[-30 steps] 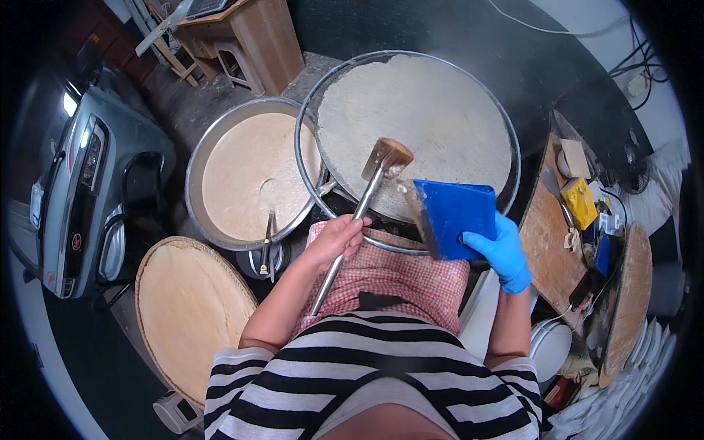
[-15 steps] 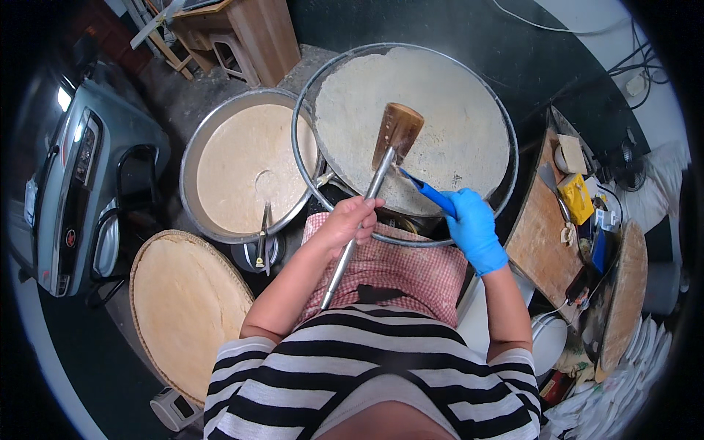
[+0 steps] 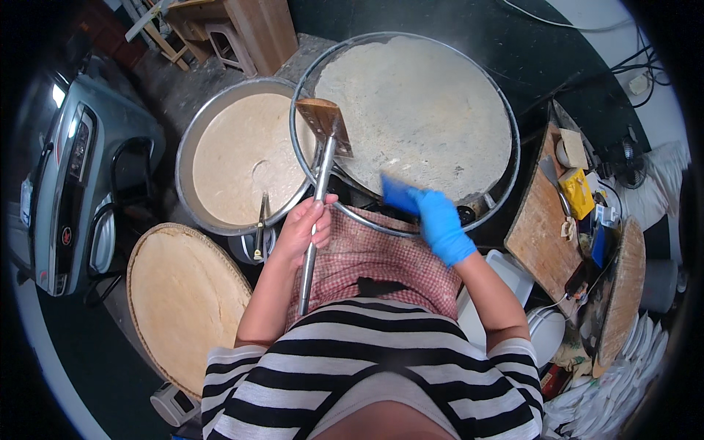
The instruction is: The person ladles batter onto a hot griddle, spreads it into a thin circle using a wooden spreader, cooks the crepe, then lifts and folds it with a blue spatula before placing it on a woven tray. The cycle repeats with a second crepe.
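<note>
The spreader's handle (image 3: 323,174) is shiny metal, its head (image 3: 321,115) wood; the scraper (image 3: 398,195) looks plastic, the batter sheet (image 3: 422,110) matt and rough.

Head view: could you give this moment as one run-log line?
left hand: holds metal-handled spreader | right hand: gloved, holds blue scraper | ahead: pale round layer | pot: pale batter

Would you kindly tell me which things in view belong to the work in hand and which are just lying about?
Likely in use: wooden-headed tool, left hand; blue scraper, gloved right hand; pale round layer; large metal basin.

Apparently lying about: yellow packet; black fan; vehicle.
</note>
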A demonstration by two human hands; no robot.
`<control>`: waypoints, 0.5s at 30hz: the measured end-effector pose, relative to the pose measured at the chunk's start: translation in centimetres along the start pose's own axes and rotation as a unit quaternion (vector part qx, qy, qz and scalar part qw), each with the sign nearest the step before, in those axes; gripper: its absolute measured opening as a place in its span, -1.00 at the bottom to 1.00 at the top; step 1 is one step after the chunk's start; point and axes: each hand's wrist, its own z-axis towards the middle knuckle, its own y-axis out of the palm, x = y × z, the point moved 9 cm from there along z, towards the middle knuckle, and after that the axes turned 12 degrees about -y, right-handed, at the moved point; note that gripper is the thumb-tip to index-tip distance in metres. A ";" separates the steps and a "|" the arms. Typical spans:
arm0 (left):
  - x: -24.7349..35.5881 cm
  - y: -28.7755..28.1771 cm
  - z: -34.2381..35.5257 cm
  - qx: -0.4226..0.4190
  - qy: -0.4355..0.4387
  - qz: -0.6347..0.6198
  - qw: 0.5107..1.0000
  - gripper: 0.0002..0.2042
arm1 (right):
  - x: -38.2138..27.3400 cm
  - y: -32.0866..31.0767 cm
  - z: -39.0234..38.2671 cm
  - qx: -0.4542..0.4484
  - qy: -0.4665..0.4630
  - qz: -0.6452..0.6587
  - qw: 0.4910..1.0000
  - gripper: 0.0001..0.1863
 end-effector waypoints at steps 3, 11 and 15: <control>-0.3 -0.8 -0.4 0.012 0.010 0.000 1.000 -0.73 | 2.0 0.1 1.8 -0.003 0.053 -0.007 0.999 -0.55; -0.6 -1.4 -0.4 0.030 0.017 -0.006 0.999 -0.73 | -1.3 2.3 1.9 -0.066 -0.024 0.055 0.996 -0.58; -0.7 -1.6 -0.4 0.034 0.016 -0.006 0.999 -0.74 | 4.2 -0.9 2.7 0.012 0.092 0.022 0.995 -0.63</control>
